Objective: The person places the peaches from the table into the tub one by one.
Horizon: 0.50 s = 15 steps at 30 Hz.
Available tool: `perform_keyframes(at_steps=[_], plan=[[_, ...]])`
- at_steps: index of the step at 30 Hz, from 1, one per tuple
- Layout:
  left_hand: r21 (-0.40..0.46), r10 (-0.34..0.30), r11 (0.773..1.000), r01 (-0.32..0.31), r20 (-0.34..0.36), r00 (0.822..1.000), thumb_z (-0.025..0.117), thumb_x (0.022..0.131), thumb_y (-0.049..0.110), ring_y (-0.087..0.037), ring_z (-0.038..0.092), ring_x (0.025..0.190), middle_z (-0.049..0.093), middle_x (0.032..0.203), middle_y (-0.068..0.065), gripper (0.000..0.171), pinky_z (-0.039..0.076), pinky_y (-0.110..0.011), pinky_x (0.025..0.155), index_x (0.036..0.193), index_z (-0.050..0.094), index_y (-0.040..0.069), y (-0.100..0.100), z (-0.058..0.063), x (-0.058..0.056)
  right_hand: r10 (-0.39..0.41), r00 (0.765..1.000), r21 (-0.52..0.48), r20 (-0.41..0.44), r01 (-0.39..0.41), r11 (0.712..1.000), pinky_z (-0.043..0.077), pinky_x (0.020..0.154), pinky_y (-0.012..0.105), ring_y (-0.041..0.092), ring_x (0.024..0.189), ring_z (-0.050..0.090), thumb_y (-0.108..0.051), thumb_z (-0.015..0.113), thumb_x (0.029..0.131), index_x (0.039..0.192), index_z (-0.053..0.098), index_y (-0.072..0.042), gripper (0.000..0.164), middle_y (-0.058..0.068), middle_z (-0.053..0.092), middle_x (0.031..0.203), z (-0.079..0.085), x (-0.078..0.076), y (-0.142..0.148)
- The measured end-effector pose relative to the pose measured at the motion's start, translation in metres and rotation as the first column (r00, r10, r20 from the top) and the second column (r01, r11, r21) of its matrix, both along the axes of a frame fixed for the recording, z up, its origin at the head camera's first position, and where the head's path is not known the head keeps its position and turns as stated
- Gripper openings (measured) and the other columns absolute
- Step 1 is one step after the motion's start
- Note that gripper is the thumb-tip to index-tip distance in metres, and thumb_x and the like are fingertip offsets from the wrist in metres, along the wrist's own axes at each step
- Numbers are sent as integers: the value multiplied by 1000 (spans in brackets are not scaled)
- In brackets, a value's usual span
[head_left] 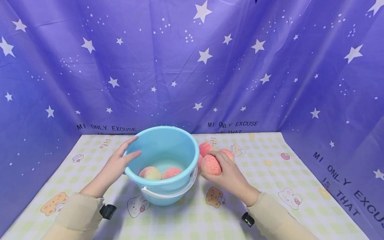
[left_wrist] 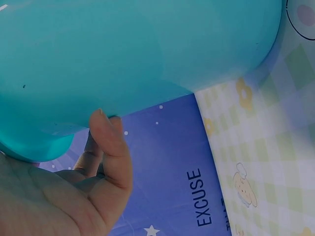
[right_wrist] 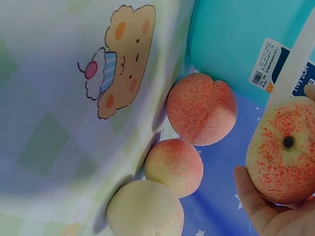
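A light blue bucket (head_left: 162, 190) with a white handle (head_left: 171, 195) stands on the table, tilted a little toward me in the head view. My left hand (head_left: 117, 161) grips its left rim, thumb over the inside and fingers along the outer wall. Two peaches show inside, one pale yellow and pink (head_left: 150, 173), the other pinker (head_left: 171, 173). Beside the bucket, my right hand (head_left: 231, 176) holds a red-speckled peach (right_wrist: 283, 162), its dark stem end showing in the right wrist view. Behind it lie three more peaches: a pink one (right_wrist: 202, 109) close by the bucket, a smaller one (right_wrist: 174, 167) and a pale one (right_wrist: 145, 209).
A green-and-white checked cloth (head_left: 258, 206) with cartoon prints covers the table. Purple curtains (head_left: 180, 66) with white stars rise behind it and along both sides. A printed label (right_wrist: 269, 64) is stuck to the bucket's wall.
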<state>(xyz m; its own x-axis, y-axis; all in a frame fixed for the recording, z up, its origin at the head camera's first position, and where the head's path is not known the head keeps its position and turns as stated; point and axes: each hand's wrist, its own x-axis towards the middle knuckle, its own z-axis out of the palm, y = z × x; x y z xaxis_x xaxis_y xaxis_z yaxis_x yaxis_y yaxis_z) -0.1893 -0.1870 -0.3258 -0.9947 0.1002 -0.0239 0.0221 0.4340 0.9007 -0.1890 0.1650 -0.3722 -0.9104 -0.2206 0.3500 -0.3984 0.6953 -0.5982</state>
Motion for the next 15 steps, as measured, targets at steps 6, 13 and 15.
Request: perform_keyframes(at_steps=[6, 13, 15], plan=[[-5, 3, 1000, -3, 4, 1000, 53, 101, 36, -44, 60, 117, 18, 163, -23, 71, 60, -42, 80, 160, 16, 25, 0, 0, 0, 15, 999, 1, -47, -15, 1000, 55, 87, 40, 20, 110, 59, -38, 86, 75, 132, 54, -23, 67, 0, 59, 125, 3, 1, 0], [-6, 4, 1000, -4, 6, 1000, 53, 101, 36, -44, 59, 119, 19, 163, -23, 71, 60, -42, 81, 160, 16, 26, 0, 0, 0, 15, 998, -15, -62, -16, 1000, 56, 88, 44, 23, 115, 58, -35, 87, 74, 134, 54, -22, 69, 1, 58, 131, 9, 2, -2], [-7, 4, 1000, -4, 4, 1000, 54, 101, 36, -44, 59, 119, 19, 163, -23, 71, 60, -42, 81, 160, 16, 26, 0, 0, 0, 12, 998, -18, -61, -13, 1000, 56, 89, 45, 23, 116, 58, -36, 87, 74, 134, 54, -23, 69, 1, 58, 132, 12, 3, -2]])
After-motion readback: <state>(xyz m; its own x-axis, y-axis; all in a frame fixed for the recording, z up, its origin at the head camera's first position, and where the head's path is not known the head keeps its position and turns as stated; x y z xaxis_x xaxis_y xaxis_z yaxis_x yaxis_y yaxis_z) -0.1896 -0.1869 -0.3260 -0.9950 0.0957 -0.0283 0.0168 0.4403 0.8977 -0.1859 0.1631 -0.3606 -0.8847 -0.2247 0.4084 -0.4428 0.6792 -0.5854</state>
